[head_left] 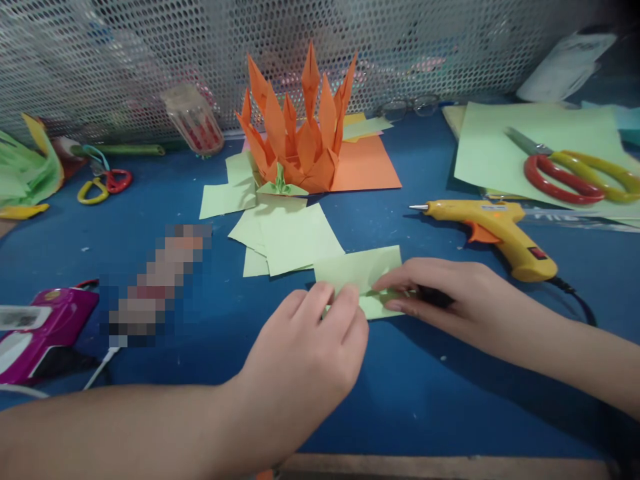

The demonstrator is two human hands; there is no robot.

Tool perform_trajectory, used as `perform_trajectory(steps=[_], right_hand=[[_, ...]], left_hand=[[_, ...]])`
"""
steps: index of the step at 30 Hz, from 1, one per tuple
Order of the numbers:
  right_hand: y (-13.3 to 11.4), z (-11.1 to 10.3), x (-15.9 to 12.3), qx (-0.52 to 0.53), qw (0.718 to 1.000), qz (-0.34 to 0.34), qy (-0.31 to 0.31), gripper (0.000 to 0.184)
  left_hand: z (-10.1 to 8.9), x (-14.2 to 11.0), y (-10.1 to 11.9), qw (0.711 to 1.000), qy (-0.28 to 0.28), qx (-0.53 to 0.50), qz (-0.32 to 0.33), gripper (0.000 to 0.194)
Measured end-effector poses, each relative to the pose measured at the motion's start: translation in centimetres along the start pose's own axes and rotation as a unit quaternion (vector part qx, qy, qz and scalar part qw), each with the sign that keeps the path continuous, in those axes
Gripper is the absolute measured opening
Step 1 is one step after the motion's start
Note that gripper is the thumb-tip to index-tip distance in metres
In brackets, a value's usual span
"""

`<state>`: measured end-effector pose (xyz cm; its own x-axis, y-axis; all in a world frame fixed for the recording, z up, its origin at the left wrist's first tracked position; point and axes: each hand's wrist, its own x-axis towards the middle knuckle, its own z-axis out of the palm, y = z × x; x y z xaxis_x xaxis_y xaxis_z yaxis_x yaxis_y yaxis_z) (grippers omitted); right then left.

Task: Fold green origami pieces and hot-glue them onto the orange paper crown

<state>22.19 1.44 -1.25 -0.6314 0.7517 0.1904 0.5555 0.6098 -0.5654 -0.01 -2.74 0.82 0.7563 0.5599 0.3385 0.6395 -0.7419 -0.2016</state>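
Observation:
A light green sheet of paper (364, 263) lies on the blue table, with a crease or folded edge across its lower half. My left hand (313, 350) has its fingers curled and pressed together on the sheet's lower left part. At the sheet's right end, my right hand (450, 287) pinches the paper between thumb and fingers. Just beyond, several loose light green paper pieces (300, 237) overlap one another. Behind them stands an orange folded-paper flower (305, 143) with pointed petals and a small green folded piece (281, 183) at its front.
A yellow glue gun (493, 217) lies right of my right hand, its cord trailing. Large scissors (565, 177) rest on green sheets (493, 143). To the left are small scissors (106, 185), a jar (195, 120), a purple device (60, 327) and a blurred-out object (157, 280). Perforated mesh (135, 40) bounds the back.

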Motion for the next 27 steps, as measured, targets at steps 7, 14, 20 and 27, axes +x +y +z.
perform_trajectory(steps=[7, 14, 20, 27], right_hand=[[-0.2, 0.3, 0.3, -0.013, 0.999, -0.03, 0.012, 0.017], [-0.5, 0.5, 0.2, -0.032, 0.999, -0.013, 0.037, 0.013], [-0.7, 0.6, 0.2, -0.026, 0.999, 0.002, 0.044, 0.012], [-0.9, 0.7, 0.3, -0.024, 0.998, 0.012, 0.054, 0.013]], left_hand=[[0.4, -0.7, 0.9, 1.0, 0.014, 0.001, 0.027, 0.034], [0.7, -1.2, 1.8, 0.999, -0.013, 0.021, 0.024, 0.039], [0.9, -1.2, 1.7, 0.999, -0.037, 0.016, 0.036, 0.037], [1.2, -1.3, 1.9, 0.999, -0.038, 0.02, 0.032, 0.034]])
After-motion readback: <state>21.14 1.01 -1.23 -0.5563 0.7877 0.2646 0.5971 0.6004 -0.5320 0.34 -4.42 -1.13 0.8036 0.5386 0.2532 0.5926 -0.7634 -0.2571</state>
